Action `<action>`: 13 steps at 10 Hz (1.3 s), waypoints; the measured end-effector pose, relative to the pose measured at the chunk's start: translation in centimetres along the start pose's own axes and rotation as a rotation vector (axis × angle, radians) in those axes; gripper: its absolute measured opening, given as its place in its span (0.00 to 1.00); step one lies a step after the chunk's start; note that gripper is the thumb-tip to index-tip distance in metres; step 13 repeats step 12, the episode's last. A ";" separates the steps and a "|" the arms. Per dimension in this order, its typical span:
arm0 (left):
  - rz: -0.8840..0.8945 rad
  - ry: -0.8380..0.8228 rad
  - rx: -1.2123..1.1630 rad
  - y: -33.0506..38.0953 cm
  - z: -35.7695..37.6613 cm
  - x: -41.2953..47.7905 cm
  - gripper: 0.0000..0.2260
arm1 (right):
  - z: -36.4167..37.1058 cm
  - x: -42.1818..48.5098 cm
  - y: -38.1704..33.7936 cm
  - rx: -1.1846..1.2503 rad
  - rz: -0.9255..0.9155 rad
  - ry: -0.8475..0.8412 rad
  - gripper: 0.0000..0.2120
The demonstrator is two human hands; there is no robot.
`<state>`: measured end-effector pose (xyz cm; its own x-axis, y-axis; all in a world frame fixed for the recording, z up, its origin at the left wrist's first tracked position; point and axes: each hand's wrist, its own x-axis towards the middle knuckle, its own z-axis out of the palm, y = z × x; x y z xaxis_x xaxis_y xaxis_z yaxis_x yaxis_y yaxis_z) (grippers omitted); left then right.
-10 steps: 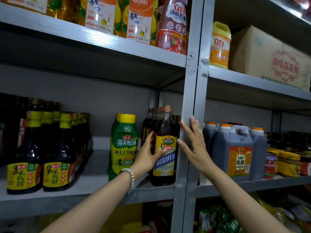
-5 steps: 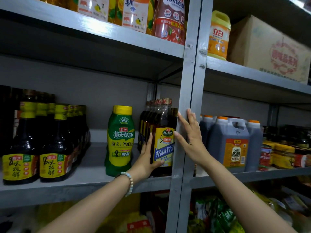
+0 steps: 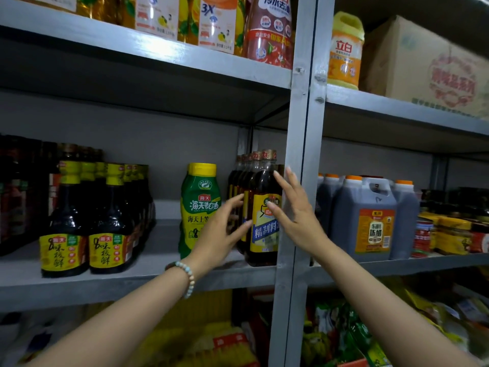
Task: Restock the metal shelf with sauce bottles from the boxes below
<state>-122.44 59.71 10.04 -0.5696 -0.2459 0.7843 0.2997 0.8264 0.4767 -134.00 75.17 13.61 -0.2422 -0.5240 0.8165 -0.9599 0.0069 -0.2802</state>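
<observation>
On the middle level of the grey metal shelf (image 3: 137, 276), beside the upright post (image 3: 300, 160) that splits the two bays, a row of tall dark sauce bottles (image 3: 260, 207) with yellow-and-blue labels runs front to back, its front bottle standing at the shelf's front edge hard against the post. To its left stands a green squeeze bottle (image 3: 198, 205) with a yellow cap, then a bare stretch of shelf, then a block of dark yellow-capped bottles (image 3: 87, 221); big vinegar jugs (image 3: 370, 218) fill the right bay. No supply box can be made out in the dim clutter underneath. Both hands are open and empty. The left hand (image 3: 221, 234), a bead bracelet (image 3: 185, 276) at its wrist, has fingers spread and curled toward the front bottle's left side, with the thumb tip at or very near the label. The right hand (image 3: 296, 213) is flat, its fingers lying across the post and the bottle's right shoulder. This looks like squaring up the row. To do it well, bracket the front bottle low on both sides, ease it back with its label facing out, and keep the tall neck from rocking into the green one.
</observation>
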 end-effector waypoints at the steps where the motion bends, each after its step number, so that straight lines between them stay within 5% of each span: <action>1: 0.211 0.260 0.236 0.4 -3.1 -0.7 0.24 | 3.0 0.2 -2.2 0.153 -0.010 -0.027 0.28; 2: 0.055 0.262 0.281 -2.0 -5.1 -0.7 0.35 | 6.5 0.6 -3.4 0.276 0.086 -0.052 0.27; 3: -0.275 0.078 -0.044 -4.1 -5.8 -1.0 0.42 | 9.5 0.8 -3.6 0.496 0.340 -0.145 0.29; 4: -0.373 -0.029 -0.205 -5.1 -5.0 -1.7 0.31 | 12.6 0.5 -2.5 0.682 0.501 -0.236 0.29; 5: -0.440 -0.040 -0.212 -6.0 -4.9 -2.0 0.23 | 14.3 0.5 -2.0 0.688 0.445 -0.247 0.20; 10: -0.439 0.027 -0.181 -5.7 -5.5 -2.8 0.25 | 14.6 0.4 -2.4 0.750 0.423 -0.267 0.18; 13: -0.283 0.031 0.021 -2.6 -9.0 -5.7 0.30 | 11.7 -1.4 -5.6 0.663 0.460 -0.146 0.32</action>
